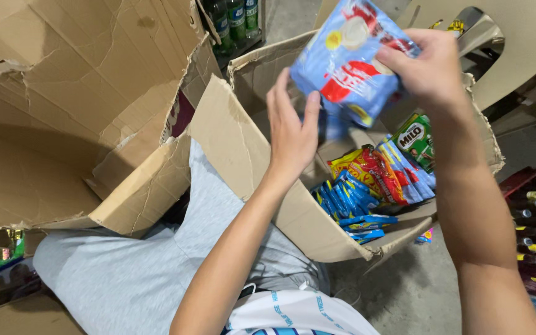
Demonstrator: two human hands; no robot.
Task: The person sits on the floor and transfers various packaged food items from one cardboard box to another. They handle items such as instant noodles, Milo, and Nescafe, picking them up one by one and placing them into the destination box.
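I am holding a blue packet (347, 59) above the box (243, 155), my right hand (432, 68) pinching its upper edge, my left hand (291, 133) spread flat against its lower side. Many sachets (367, 186) are lying in the box under the packet, so I judge the work partway.

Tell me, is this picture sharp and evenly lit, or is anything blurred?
Head view: the blue packet held by the right hand is smeared by motion; the left hand and the snacks in the box look sharper; light is soft and even, with dimmer corners and no strong glare.
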